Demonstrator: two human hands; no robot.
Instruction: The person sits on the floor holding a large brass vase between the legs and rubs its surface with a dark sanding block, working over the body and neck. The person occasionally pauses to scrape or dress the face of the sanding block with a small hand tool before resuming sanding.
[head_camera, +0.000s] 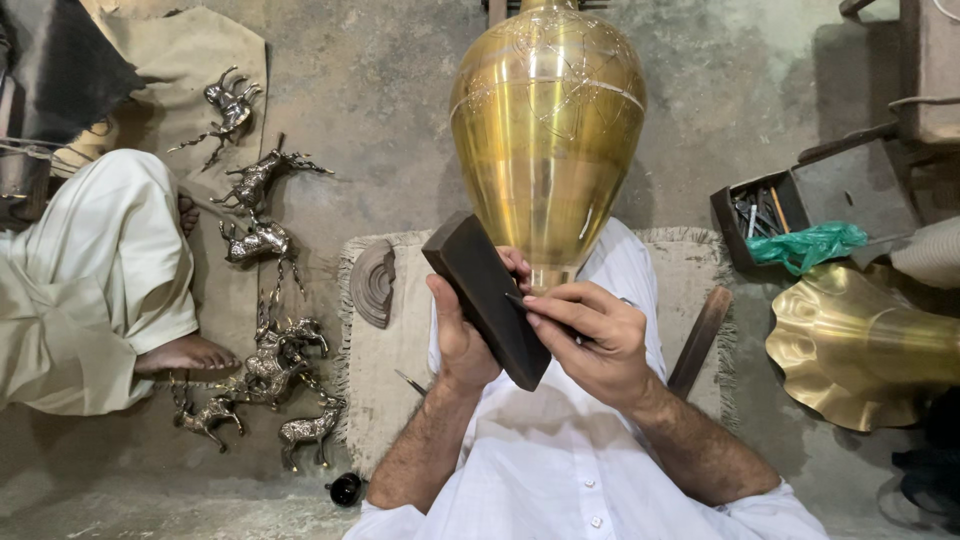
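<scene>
Hands (560, 335) gripping dark block (487, 297), brass vase (547, 130)

- We see a white buttoned garment, its sleeves rolled above our bare, hairy forearms.
- Left hand (462, 335) and right hand (592, 340) are bare, without rings.

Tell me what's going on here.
A person sits with a large brass vase resting on their lap. Their left hand grips a dark rectangular block, and the right hand pinches a thin tool against it. Small metal deer figurines lie on the floor beside another seated person's foot.
</scene>
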